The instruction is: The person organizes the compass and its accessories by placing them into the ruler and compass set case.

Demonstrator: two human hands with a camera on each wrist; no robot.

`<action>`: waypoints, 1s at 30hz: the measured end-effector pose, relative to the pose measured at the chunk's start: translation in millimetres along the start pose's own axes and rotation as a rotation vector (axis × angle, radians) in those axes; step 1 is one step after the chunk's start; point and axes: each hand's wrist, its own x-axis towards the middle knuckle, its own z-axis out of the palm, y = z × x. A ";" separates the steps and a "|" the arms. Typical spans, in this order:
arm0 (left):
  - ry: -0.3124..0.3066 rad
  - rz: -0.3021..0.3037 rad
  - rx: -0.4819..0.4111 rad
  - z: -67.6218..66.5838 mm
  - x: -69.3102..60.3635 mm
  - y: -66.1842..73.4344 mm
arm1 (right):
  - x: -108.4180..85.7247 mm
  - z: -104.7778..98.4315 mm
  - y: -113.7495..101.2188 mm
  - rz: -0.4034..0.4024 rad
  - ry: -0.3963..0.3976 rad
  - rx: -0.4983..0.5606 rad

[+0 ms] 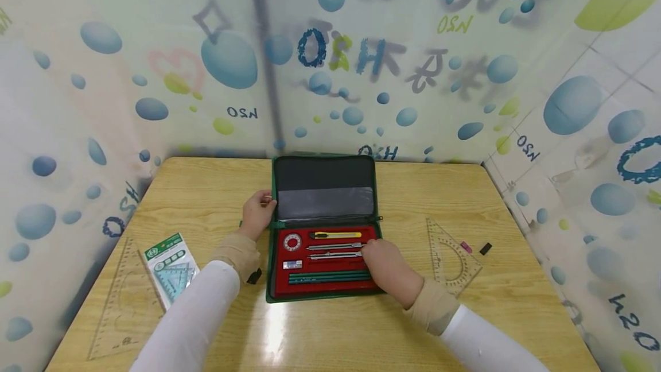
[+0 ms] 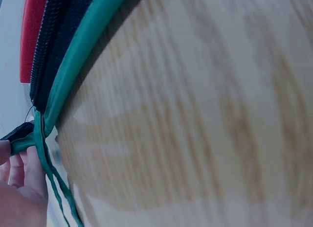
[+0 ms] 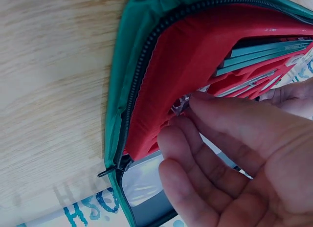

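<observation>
White left sleeve (image 1: 191, 317) extended forward, nearest camera. At left, clear set square (image 1: 115, 303) and green-topped packet (image 1: 167, 263) laid; packet's print too small to read. Left edge of opened case (image 1: 324, 171) pinched by left hand (image 1: 254, 217). Case set mid-surface, far edge near backdrop (image 1: 439, 131) printed with mirrored "H2O". Over red tray (image 1: 330, 267), small clear piece (image 3: 180, 105) pinched by right hand (image 1: 387, 268), fingers curled. Open room on surface (image 1: 310, 337) seen before second set square (image 1: 436, 251).
</observation>
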 end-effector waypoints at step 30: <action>-0.008 -0.012 0.015 -1.1 -0.8 1.6 | -39.5 -18.9 158.3 0.459 -0.044 0.407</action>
